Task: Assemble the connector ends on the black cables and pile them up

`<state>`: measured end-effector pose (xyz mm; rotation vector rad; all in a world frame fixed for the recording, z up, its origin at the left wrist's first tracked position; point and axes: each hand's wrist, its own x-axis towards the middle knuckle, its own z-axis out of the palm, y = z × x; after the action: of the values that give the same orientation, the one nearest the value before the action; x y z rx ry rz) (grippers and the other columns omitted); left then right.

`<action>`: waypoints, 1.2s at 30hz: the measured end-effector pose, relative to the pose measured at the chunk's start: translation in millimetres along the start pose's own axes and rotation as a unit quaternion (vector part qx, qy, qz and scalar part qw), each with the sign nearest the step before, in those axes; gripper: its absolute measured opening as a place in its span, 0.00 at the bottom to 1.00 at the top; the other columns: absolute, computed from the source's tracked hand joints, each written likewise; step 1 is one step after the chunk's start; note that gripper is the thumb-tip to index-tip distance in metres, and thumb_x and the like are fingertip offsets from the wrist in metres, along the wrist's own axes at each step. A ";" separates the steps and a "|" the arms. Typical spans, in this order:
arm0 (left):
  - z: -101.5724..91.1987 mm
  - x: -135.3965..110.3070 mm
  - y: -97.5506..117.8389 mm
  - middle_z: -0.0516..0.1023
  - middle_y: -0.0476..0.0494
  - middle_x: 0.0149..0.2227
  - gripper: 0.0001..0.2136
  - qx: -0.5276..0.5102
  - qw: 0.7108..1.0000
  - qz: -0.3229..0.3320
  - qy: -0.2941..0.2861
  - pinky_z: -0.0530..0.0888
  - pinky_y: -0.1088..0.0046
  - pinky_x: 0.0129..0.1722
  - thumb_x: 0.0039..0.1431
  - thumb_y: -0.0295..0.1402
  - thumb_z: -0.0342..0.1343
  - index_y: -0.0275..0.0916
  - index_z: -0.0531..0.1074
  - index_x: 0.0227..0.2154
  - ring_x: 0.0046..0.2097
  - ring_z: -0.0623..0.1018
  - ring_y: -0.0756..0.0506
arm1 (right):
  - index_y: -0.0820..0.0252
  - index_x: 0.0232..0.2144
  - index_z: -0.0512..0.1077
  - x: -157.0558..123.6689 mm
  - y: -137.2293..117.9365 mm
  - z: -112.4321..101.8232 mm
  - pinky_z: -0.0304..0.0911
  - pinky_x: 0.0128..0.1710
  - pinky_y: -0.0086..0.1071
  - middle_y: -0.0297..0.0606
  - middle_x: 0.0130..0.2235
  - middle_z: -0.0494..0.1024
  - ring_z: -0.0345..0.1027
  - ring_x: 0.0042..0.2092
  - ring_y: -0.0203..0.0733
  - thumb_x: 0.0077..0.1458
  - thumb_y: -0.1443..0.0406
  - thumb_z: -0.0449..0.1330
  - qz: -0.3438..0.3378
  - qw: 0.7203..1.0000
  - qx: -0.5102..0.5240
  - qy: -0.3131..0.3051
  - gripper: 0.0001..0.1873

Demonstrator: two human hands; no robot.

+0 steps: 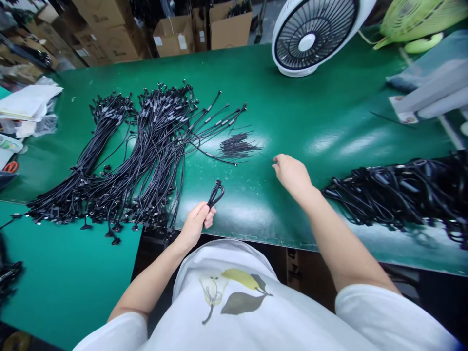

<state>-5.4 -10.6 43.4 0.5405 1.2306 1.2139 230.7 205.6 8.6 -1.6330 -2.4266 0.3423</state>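
A folded black cable (215, 194) is in my left hand (199, 219), its loop standing up above the closed fingers near the table's front edge. My right hand (290, 174) hovers over the green table, thumb and fingers pinched together. Whatever is between those fingertips is too small to make out. Just left of that hand lies a pile of short thin black ties (237, 145). Farther left, a large spread of loose black cables (146, 146) with small connectors covers the table. To the right is a heap of bundled black cables (409, 190).
A white fan (310, 39) stands at the back of the green table (234, 73), with a yellow-green fan (420, 19) to its right. A grey metal bracket (431, 105) sits at the right. Papers (29, 102) lie far left. Cardboard boxes (230, 29) stand behind the table.
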 end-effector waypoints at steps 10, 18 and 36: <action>23.3 10.6 -10.9 0.58 0.56 0.22 0.22 0.010 0.999 0.035 -0.035 0.57 0.78 0.21 0.57 0.48 0.55 0.35 0.68 0.46 0.21 0.57 0.55 | 0.60 0.36 0.71 -114.9 -121.6 9.3 0.60 0.28 0.30 0.35 0.28 0.73 0.65 0.27 0.36 0.62 0.60 0.50 -0.120 0.908 0.381 -0.122 0.13; -4.3 3.4 -3.4 0.68 0.51 0.23 0.14 0.256 0.964 0.076 -0.006 0.66 0.74 0.31 0.60 0.39 0.50 0.35 0.75 0.39 0.27 0.66 0.51 | 0.67 0.37 0.72 -84.3 -137.6 -11.9 0.58 0.42 0.37 0.47 0.42 0.75 0.66 0.43 0.44 0.61 0.73 0.47 -0.584 0.791 -0.061 0.171 0.13; -9.3 2.0 13.4 0.67 0.53 0.25 0.08 0.203 0.975 -0.018 -0.086 0.70 0.69 0.39 0.57 0.34 0.55 0.37 0.74 0.37 0.29 0.66 0.52 | 0.58 0.19 0.65 -54.7 -153.4 4.1 0.49 0.23 0.37 0.38 0.20 0.64 0.57 0.21 0.42 0.46 0.77 0.44 -0.643 0.731 -0.083 0.212 0.15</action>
<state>-19.5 -6.8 51.0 0.9014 1.3372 0.8652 114.5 98.7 48.7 0.2463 -2.5354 -0.4395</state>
